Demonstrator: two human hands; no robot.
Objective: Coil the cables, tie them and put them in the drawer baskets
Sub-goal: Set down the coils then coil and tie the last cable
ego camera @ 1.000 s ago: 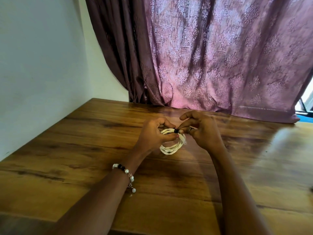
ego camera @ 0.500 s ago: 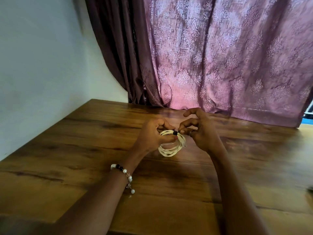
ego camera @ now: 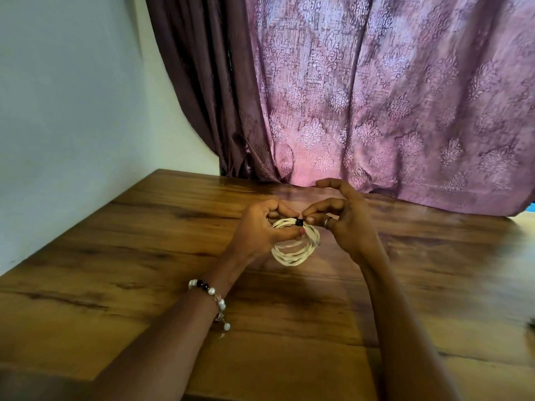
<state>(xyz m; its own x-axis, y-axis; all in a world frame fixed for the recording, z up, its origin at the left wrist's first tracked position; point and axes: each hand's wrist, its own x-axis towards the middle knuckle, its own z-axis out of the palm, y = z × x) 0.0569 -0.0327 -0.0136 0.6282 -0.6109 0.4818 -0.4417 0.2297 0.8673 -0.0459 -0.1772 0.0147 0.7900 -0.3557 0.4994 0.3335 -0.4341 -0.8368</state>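
A cream-white cable [ego camera: 293, 254] is wound into a small coil and held just above the wooden table [ego camera: 144, 285]. My left hand [ego camera: 260, 230] grips the coil's top left, thumb and fingers curled round the strands. A small black tie [ego camera: 299, 223] sits on top of the coil. My right hand [ego camera: 344, 224] pinches at that tie with thumb and fingertips; its index finger is raised. The drawer baskets are not in view.
A purple patterned curtain [ego camera: 376, 111] hangs behind the table's far edge. A pale wall [ego camera: 72, 111] runs along the left side. A dark object [ego camera: 531, 324] shows at the right border.
The coil stays between both hands. My right hand's index finger has lifted higher while the other fingertips stay at the black tie. The view has shifted slightly.
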